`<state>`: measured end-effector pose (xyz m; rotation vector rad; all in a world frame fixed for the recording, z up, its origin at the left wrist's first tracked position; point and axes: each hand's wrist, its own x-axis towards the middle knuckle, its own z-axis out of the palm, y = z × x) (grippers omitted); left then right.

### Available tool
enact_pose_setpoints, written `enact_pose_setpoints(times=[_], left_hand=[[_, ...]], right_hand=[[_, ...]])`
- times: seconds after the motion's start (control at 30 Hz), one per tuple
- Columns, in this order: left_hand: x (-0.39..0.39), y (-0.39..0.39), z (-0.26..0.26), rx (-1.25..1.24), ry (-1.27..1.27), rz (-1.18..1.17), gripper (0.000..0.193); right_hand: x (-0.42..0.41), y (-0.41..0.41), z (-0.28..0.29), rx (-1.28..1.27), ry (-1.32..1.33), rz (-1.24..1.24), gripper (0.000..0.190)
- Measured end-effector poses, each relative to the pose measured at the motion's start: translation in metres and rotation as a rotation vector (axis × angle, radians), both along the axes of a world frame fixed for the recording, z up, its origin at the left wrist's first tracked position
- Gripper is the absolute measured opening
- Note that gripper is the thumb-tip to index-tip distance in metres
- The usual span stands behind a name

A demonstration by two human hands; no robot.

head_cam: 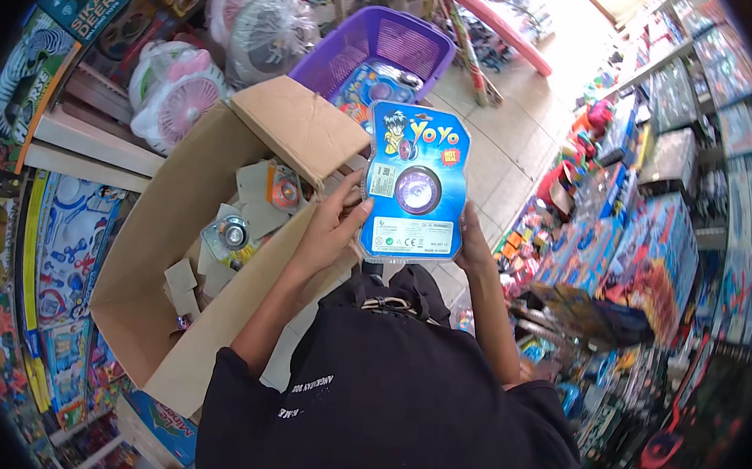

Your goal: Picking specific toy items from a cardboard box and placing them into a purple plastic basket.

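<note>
A yo-yo in a blue blister pack (386,232) is held upright before me, its printed card facing me. My left hand (334,222) grips the pack's left edge, thumb on its front. At the right edge, my right hand (476,238) holds it too, fingers partly hidden behind. To the left stands an open cardboard box (153,238) with a few packaged toys inside, among them a clear pack with a silver round piece (235,232) and one with an orange round piece (284,193). Beyond the pack, a purple plastic basket (364,31) contains more blue packs (376,87).
Bagged fans (176,99) rest on the shelf at the left, beside boxed toys. Piled toys and large boxes (652,254) line the right side. A tiled floor (507,139) runs between, with a pink bar-shaped object (495,24) at the top.
</note>
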<state>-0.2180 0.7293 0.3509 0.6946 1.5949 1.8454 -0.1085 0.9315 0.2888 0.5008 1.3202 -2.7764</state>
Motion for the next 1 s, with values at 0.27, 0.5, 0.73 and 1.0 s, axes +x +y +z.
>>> enact_pose_setpoints(times=[0.27,0.5,0.73,1.0], left_hand=[[-0.059,0.049,0.004,-0.069,-0.073,0.277,0.044],[-0.121,0.107,-0.017,-0.251,0.131,0.562,0.044],[-0.174,0.152,-0.032,-0.252,0.174,0.778,0.049],[-0.191,0.174,-0.094,-0.202,-0.110,0.910,0.053]], right_hand=[[-0.101,0.065,-0.012,-0.318,0.044,0.347,0.087],[-0.209,0.144,-0.018,-0.228,-0.017,0.534,0.063],[-0.329,0.168,-0.012,0.509,0.191,0.796,0.059],[-0.359,0.122,-0.050,0.784,0.590,0.901,0.049]])
